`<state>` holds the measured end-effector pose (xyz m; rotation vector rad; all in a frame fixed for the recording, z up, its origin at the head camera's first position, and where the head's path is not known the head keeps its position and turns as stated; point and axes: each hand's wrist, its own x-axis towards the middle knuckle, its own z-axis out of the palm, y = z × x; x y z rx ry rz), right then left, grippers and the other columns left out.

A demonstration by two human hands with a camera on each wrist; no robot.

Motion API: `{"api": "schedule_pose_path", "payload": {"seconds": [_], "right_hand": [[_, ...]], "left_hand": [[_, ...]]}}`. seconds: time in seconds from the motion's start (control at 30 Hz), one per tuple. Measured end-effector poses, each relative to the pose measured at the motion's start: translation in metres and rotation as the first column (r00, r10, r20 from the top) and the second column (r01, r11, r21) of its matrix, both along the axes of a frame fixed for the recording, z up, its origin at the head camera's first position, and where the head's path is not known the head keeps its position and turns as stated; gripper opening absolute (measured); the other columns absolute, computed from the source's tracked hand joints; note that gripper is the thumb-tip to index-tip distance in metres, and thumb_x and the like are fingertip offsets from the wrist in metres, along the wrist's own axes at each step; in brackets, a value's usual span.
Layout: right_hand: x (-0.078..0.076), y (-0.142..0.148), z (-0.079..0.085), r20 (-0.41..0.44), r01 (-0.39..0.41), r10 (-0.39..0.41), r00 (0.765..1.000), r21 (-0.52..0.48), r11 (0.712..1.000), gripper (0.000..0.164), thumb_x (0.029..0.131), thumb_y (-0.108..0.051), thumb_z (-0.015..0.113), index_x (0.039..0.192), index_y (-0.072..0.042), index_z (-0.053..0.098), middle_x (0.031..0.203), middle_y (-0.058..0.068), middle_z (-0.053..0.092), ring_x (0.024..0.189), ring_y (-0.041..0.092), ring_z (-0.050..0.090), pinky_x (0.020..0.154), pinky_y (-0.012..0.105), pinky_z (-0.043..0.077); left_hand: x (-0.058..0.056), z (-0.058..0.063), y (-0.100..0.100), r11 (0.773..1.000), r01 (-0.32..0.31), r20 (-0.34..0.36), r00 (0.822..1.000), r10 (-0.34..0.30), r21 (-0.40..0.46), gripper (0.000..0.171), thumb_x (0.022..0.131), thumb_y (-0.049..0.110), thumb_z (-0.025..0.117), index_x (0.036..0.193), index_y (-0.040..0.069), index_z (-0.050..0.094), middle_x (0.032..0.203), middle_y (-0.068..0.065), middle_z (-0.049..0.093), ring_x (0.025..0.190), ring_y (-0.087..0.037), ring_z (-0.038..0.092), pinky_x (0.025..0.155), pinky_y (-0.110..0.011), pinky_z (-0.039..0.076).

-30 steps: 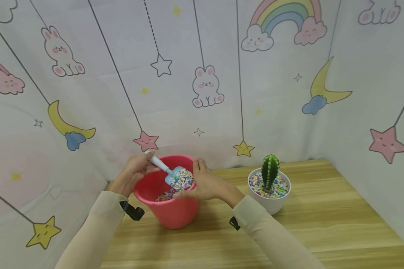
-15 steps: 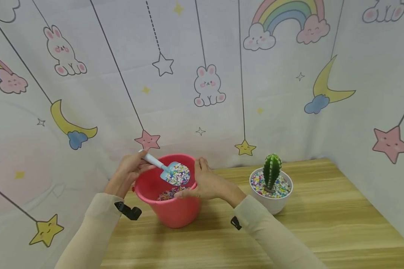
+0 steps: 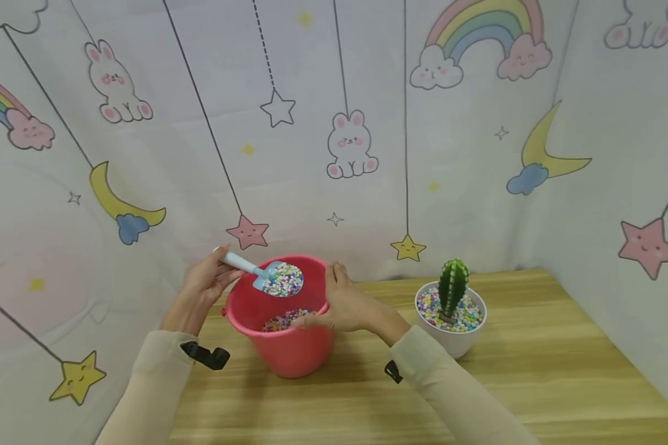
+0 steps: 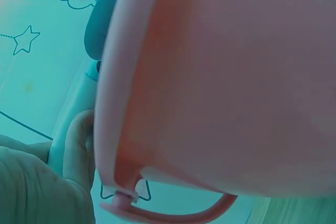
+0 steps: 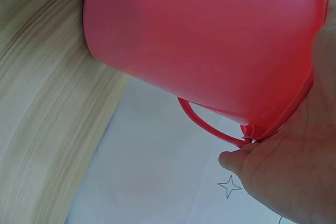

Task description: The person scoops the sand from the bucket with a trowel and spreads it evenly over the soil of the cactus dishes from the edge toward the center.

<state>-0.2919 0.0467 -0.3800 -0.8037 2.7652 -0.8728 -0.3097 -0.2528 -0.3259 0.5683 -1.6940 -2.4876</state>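
My left hand (image 3: 201, 281) grips the pale handle of a small toy shovel (image 3: 240, 263). Its light-blue blade hangs above the bucket's opening, heaped with multicoloured pebbles (image 3: 284, 281). The pink-red bucket (image 3: 295, 355) stands upright on the table, with more small pebbles (image 3: 286, 320) at the bottom. Holding the bucket's right rim, my right hand (image 3: 347, 306) has its thumb at the near side and fingers toward the far side. In the left wrist view, the bucket wall (image 4: 236, 77) covers most of the shovel (image 4: 73, 114). The right wrist view has the bucket's handle (image 5: 207, 125) hanging by my hand.
To the right of the bucket, a white pot (image 3: 456, 342) holds a green cactus (image 3: 453, 287) set in multicoloured pebbles. Both stand on a wood-grain table (image 3: 545, 371). A white printed cloth (image 3: 467, 228) rises behind the table and along its sides.
My left hand has drawn the loaded shovel leftward and slightly up, away from the bucket's right rim. The right hand stays at the rim; the view has shifted slightly.
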Motion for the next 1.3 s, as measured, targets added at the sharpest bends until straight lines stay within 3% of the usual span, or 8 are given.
{"api": "schedule_pose_path", "payload": {"seconds": [0.13, 0.5, 0.6, 0.73, 0.83, 0.9, 1.1, 1.3], "right_hand": [[0.001, 0.0, 0.0, -0.001, -0.001, 0.001, 1.0, -0.021, 1.0, 0.144, 0.074, -0.085, 0.073, 0.168, -0.007, -0.003, 0.176, 0.016, 0.003, 0.157, 0.038, 0.033, 0.114, 0.055, 0.055], [0.004, 0.004, 0.003, -0.014, -0.014, 0.015, 1.0, 0.012, 1.0, 0.143, 0.075, -0.086, 0.071, 0.168, -0.005, -0.001, 0.178, 0.017, 0.001, 0.164, 0.04, 0.016, 0.116, 0.058, 0.052], [0.002, 0.006, 0.003, -0.044, -0.032, 0.034, 0.998, 0.027, 0.999, 0.14, 0.078, -0.084, 0.07, 0.168, -0.002, 0.002, 0.177, 0.019, 0.006, 0.164, 0.04, 0.014, 0.123, 0.059, 0.043], [0.001, 0.012, 0.006, -0.082, -0.072, 0.069, 0.994, -0.024, 0.997, 0.125, 0.081, -0.077, 0.074, 0.168, -0.008, 0.016, 0.169, 0.016, 0.029, 0.154, 0.035, 0.036, 0.12, 0.057, 0.049], [0.004, 0.02, 0.012, -0.099, -0.092, 0.084, 0.991, -0.081, 0.992, 0.11, 0.082, -0.071, 0.078, 0.165, -0.016, 0.03, 0.159, 0.009, 0.044, 0.143, 0.028, 0.049, 0.108, 0.052, 0.059], [0.008, 0.027, 0.018, -0.116, -0.079, 0.069, 0.991, -0.09, 0.993, 0.103, 0.082, -0.068, 0.08, 0.162, -0.018, 0.037, 0.157, 0.006, 0.05, 0.141, 0.027, 0.053, 0.107, 0.052, 0.061], [0.024, 0.048, 0.037, -0.234, 0.037, -0.034, 0.972, 0.01, 0.999, 0.097, 0.088, -0.072, 0.07, 0.158, -0.011, 0.045, 0.16, 0.01, 0.052, 0.147, 0.033, 0.053, 0.113, 0.057, 0.056], [0.036, 0.071, 0.042, -0.3, 0.024, -0.031, 0.953, -0.028, 0.999, 0.082, 0.097, -0.058, 0.069, 0.156, -0.005, 0.047, 0.159, 0.013, 0.054, 0.145, 0.034, 0.056, 0.116, 0.054, 0.054]], "left_hand": [[0.003, -0.001, -0.004, 0.999, -0.024, -0.014, 1.0, 0.025, 0.038, 0.051, 0.106, 0.03, 0.062, 0.151, 0.014, 0.046, 0.08, -0.002, 0.077, 0.071, -0.018, 0.08, 0.08, -0.036, 0.068], [0.014, -0.004, -0.01, 0.998, -0.04, -0.017, 0.999, 0.041, 0.038, 0.051, 0.104, 0.034, 0.065, 0.148, 0.015, 0.049, 0.083, -0.001, 0.075, 0.074, -0.017, 0.081, 0.078, -0.032, 0.068], [0.015, -0.004, -0.011, 0.998, -0.052, -0.006, 0.999, 0.052, 0.03, 0.05, 0.104, 0.035, 0.065, 0.148, 0.016, 0.05, 0.083, -0.001, 0.074, 0.074, -0.017, 0.081, 0.077, -0.031, 0.068], [0.017, -0.004, -0.011, 0.997, -0.064, -0.003, 0.998, 0.064, 0.032, 0.051, 0.104, 0.035, 0.065, 0.149, 0.016, 0.049, 0.082, -0.001, 0.074, 0.073, -0.017, 0.081, 0.076, -0.031, 0.068], [0.019, -0.004, -0.01, 0.997, -0.063, -0.005, 0.998, 0.063, 0.037, 0.051, 0.104, 0.035, 0.065, 0.149, 0.016, 0.049, 0.082, -0.002, 0.074, 0.073, -0.017, 0.081, 0.077, -0.031, 0.068], [0.02, -0.003, -0.01, 0.998, -0.052, -0.009, 0.999, 0.053, 0.041, 0.05, 0.104, 0.036, 0.064, 0.148, 0.016, 0.049, 0.082, -0.002, 0.075, 0.074, -0.017, 0.081, 0.078, -0.03, 0.068], [0.024, -0.003, -0.009, 0.999, -0.02, -0.03, 0.999, 0.021, 0.037, 0.047, 0.105, 0.036, 0.062, 0.141, 0.01, 0.048, 0.081, -0.002, 0.076, 0.075, -0.016, 0.081, 0.081, -0.03, 0.067], [0.027, -0.004, -0.006, 0.999, -0.05, -0.029, 0.998, 0.051, 0.018, 0.049, 0.105, 0.038, 0.062, 0.143, 0.009, 0.048, 0.081, 0.0, 0.076, 0.074, -0.016, 0.081, 0.082, -0.031, 0.067]]}}
